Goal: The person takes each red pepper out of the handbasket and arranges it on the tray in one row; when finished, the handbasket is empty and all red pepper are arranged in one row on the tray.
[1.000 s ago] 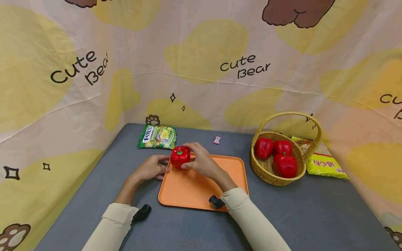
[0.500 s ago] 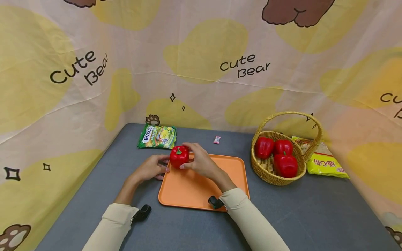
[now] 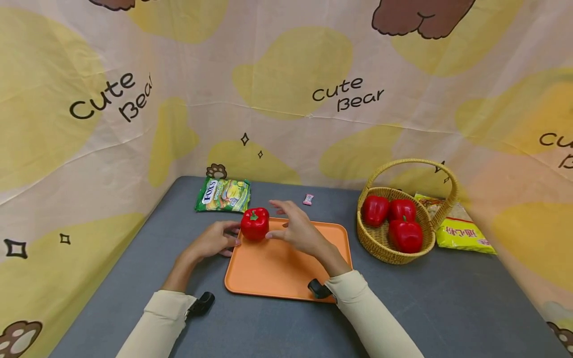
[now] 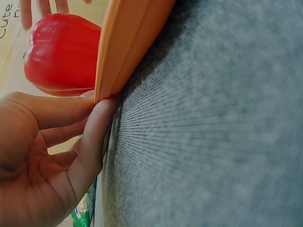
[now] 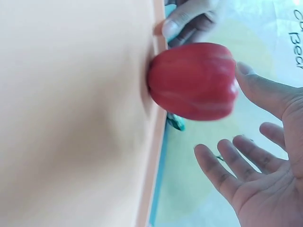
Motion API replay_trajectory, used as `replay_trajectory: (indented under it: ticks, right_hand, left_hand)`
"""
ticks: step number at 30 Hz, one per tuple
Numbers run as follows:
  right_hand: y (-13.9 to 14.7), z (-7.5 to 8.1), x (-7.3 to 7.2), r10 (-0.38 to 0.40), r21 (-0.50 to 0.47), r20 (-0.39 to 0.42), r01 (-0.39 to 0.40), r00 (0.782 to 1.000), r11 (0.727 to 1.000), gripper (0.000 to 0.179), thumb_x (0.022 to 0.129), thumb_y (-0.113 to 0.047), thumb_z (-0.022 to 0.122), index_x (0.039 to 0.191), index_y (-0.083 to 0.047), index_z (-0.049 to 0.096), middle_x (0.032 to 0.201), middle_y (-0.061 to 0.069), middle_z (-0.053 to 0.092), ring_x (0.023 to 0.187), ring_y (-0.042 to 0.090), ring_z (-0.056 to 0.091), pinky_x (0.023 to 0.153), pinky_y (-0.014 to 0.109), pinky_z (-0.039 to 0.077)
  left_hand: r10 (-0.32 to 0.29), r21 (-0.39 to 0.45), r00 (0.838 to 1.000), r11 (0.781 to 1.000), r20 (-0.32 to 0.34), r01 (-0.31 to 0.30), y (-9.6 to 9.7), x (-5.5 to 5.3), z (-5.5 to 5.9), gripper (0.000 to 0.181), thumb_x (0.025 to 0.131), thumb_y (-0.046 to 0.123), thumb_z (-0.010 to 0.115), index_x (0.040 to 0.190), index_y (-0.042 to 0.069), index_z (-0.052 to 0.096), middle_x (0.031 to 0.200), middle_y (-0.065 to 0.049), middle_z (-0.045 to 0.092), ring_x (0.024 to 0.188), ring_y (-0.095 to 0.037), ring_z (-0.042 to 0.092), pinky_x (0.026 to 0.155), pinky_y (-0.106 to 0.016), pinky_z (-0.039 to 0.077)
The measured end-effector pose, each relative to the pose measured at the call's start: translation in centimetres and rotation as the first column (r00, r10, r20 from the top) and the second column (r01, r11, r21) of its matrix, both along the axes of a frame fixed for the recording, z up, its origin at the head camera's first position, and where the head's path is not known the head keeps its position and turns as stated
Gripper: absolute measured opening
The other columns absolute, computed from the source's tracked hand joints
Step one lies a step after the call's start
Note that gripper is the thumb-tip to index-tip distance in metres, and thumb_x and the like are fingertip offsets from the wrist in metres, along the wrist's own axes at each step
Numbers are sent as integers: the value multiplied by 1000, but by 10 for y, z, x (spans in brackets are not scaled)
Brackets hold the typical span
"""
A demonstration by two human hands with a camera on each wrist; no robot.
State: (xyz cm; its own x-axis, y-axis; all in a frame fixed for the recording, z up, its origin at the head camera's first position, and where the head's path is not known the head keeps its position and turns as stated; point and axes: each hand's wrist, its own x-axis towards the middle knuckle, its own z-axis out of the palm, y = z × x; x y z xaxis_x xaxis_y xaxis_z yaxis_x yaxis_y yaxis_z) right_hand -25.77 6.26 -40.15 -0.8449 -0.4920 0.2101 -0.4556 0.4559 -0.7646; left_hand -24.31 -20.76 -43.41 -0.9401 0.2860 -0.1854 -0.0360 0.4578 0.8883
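Observation:
A red bell pepper stands upright in the far left corner of an orange tray, its green stem facing up. My left hand pinches the tray's left rim beside the pepper; the left wrist view shows the thumb over the rim and a finger below it. Just right of the pepper, my right hand hovers over the tray with fingers spread and nothing held. In the right wrist view its thumb is right by the pepper's top, while the other fingers are apart from it.
Right of the tray stands a wicker basket with three red bell peppers. A yellow bag lies behind it. At the back left is a green FOX'S candy bag, and a small pink wrapped candy lies behind the tray.
My right hand has let go of the bell pepper, spread its fingers and drawn back to the right. The pepper stays in the tray's corner; my left hand keeps its place.

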Motion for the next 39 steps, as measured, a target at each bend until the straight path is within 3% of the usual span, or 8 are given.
replay_trajectory:
  ticks: [15, 29, 33, 36, 39]
  right_hand:
    - [82, 21, 18, -96, -28, -164, 93, 982, 995, 61, 85, -17, 90, 141, -10, 67, 135, 7, 68, 120, 30, 66, 94, 47, 64]
    - [163, 36, 30, -208, 33, -88, 212, 974, 977, 59, 89, -24, 87, 142, -11, 66, 135, 14, 71, 121, 33, 68, 99, 53, 61]
    - [184, 38, 30, -249, 21, -93, 252, 964, 968, 57, 91, -25, 86, 142, -8, 65, 132, 17, 71, 117, 36, 70, 95, 31, 62]
    - [199, 41, 30, -275, -7, -97, 275, 957, 961, 55, 92, -23, 85, 141, -5, 65, 130, 19, 71, 113, 37, 72, 89, 12, 56]
    - [213, 43, 31, -308, -25, -118, 308, 944, 951, 53, 93, -21, 84, 141, -7, 66, 127, 19, 72, 110, 24, 73, 87, 7, 53]
  left_hand:
    - [6, -7, 1000, 1000, 9, -6, -2, -3, -5, 57, 100, 4, 66, 153, -9, 47, 141, -28, 58, 105, -27, 74, 75, -37, 67]
    - [1, -11, 1000, 1000, 6, -1, -2, -2, -2, 57, 102, 5, 64, 154, -9, 46, 144, -29, 57, 105, -26, 74, 77, -38, 67]
    - [-1, -7, 1000, 1000, 9, 1, -2, -3, -4, 57, 102, 6, 64, 154, -9, 45, 144, -29, 57, 106, -27, 73, 78, -38, 67]
    - [-1, -1, 1000, 1000, 9, 1, -2, -3, -5, 57, 102, 5, 64, 154, -9, 46, 145, -29, 57, 106, -27, 73, 77, -38, 67]
    - [1, -3, 1000, 1000, 9, -1, -2, -3, -5, 57, 102, 5, 64, 154, -9, 46, 145, -29, 57, 106, -26, 73, 77, -38, 67]
